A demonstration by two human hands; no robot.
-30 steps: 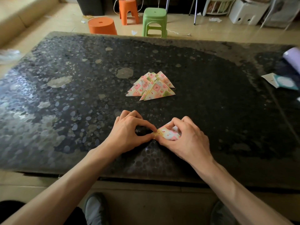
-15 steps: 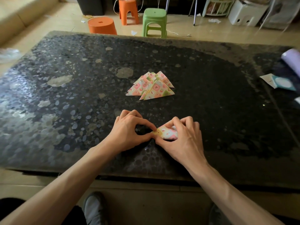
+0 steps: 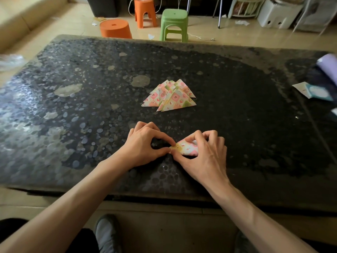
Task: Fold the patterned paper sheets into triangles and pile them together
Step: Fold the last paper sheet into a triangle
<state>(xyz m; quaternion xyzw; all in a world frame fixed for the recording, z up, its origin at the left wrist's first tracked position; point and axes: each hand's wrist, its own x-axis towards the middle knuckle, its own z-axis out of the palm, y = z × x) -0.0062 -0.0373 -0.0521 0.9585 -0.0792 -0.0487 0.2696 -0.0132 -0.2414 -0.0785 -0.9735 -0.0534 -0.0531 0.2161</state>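
A small patterned paper, pink, yellow and white, lies folded on the dark table near the front edge. My left hand pinches its left tip between thumb and forefinger. My right hand curls over the paper, thumb below and fingers on top, hiding most of its right part. Farther back at the table's middle lies a pile of folded patterned triangles, several overlapping, points toward the far side.
The dark pebble-patterned table fills the view. A white and teal packet and a lilac roll sit at the right edge. Orange stools and a green stool stand on the floor beyond.
My right hand's fingers have drawn in a little over the paper, covering more of it. My left hand keeps its pinch on the tip. The pile has not moved.
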